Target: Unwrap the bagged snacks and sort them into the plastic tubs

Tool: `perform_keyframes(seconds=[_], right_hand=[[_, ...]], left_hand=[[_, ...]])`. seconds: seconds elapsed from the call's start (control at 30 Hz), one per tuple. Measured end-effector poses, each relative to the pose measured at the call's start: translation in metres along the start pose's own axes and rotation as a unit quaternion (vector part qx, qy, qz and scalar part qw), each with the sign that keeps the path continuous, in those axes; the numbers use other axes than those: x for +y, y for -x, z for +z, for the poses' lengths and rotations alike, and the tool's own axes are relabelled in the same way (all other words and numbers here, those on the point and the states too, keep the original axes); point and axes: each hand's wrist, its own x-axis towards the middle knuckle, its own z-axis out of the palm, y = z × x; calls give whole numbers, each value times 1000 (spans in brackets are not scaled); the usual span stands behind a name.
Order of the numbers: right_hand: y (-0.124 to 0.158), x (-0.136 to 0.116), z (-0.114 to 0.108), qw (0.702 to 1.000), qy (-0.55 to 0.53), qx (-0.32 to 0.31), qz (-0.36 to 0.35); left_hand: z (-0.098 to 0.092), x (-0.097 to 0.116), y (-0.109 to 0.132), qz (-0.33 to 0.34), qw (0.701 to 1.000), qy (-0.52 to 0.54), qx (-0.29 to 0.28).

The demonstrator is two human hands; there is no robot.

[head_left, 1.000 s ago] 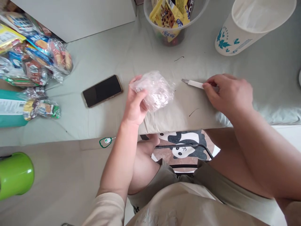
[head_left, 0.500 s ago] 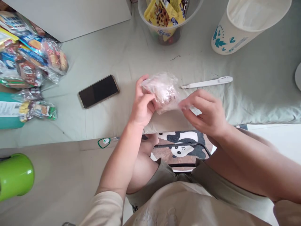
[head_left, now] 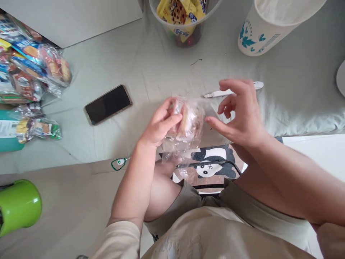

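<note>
Plastic-wrapped bundle, seen from the head camera, is up in the left hand, near the front edge of the cloth-covered tabletop. The left thumb and fingers pinch it at one side, and loose clear film hangs below it over the edge, above a panda-printed surface. The right hand holds nothing: its fingers are curled, the thumb spread apart, just beside the bundle. Whether that thumb brushes the film, I cannot tell. With so one-sided a pinch, a hard tug on the film could twist the bundle free and drop it past the edge. A white cutter lies beyond the right hand, tip facing the bundle; a careless sweep might knock it or nick a finger.
</note>
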Motion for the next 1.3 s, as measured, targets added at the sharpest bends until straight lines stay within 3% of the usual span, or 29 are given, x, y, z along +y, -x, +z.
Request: perform_keyframes(seconds=[0.07,0.13,0.23,0.33,0.43,0.5,0.6,0.67,0.77,0.93,1.03,1.1,1.23,1.3], right_hand=[[-2,2,2,1000,-14,-15,12],[-5,6,7,997,-43,-12,57],[-11,19,20,975,-135,13,177],[-21,37,35,945,-224,38,237],[-28,45,40,937,-250,94,227],[-28,39,35,949,-222,128,183],[-21,21,27,982,-132,99,90],[-12,9,25,998,-49,28,32],[-3,3,32,997,64,-40,-16],[-2,4,36,995,70,-39,52],[-6,5,30,994,1,-19,103],[-8,8,27,991,-42,5,128],[-10,20,23,978,-89,49,184],[-10,22,24,972,-110,49,200]], left_hand=[[5,3,6,-39,997,-13,-68],[9,5,8,-59,994,-19,-90],[13,5,6,-75,996,-25,-44],[14,1,-1,-70,997,-21,17],[14,-3,-7,-38,997,-27,64],[14,-5,-8,-18,996,-45,81],[13,-10,-6,66,984,-126,103],[12,-13,-1,154,954,-223,132],[12,-14,9,239,874,-378,191],[27,-13,18,246,748,-568,238],[33,-13,18,231,711,-622,233],[29,-12,17,228,716,-618,228],[15,-5,17,235,789,-522,222],[15,-2,16,248,800,-499,221]])
